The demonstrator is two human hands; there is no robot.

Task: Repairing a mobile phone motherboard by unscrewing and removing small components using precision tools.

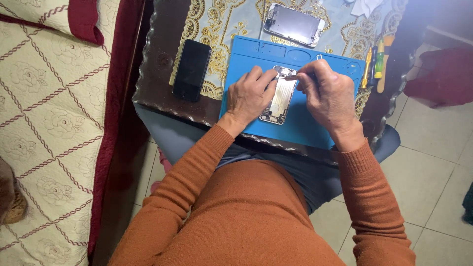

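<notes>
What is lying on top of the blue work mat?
On the blue mat lies an opened phone body, steadied by the left hand; the right hand covers its top corner and the tool tip.

The mat [300, 123] is bright blue, with the opened phone [280, 101] on it all silvery metal and pale gold inside. At about 10 o'clock from it sits a plain glossy black phone [191, 70]. The tablecloth [217, 29] is light blue with gold lace-style scrollwork, over a dark brown table [157, 74]. Tools [375, 64] at 3 o'clock are yellow, green and orange. Sleeves [182, 197] are rust orange. The quilt [49, 123] is cream with maroon chain diamonds and maroon trim.
</notes>
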